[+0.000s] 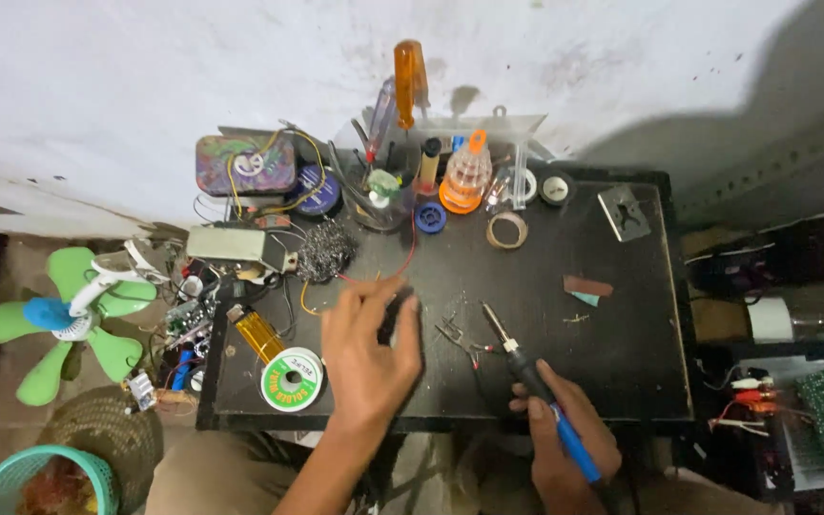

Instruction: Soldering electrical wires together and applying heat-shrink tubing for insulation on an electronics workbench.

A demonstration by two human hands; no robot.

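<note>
The blue-handled soldering iron with a black grip and metal tip (536,386) lies slanted in the right hand (565,434), whose fingers are wrapped tight around the handle near the front edge of the black worktable (622,315); its tip points up and left, just beside a small metal component with thin red leads (462,339) resting on the tabletop. The left hand (369,353) hovers over the table left of that component, fingers loosely curled with thumb and fingertips drawn toward each other (whether they pinch anything I cannot tell, since the motion blurs them). A thin red wire (402,267) runs from above the hand toward the back of the table.

Near the left hand sits a green-labelled spool of solder wire (292,379), and touching it a roll wrapped in amber tape (259,334). Farther back are a tangle of grey wire wool (324,250), an orange-and-clear bottle (464,176), a tall orange-handled screwdriver (410,72) and a small brown tape ring (506,229). Off the table to the left stands a green-bladed small fan (73,319), and below it a teal plastic basket (40,482).
</note>
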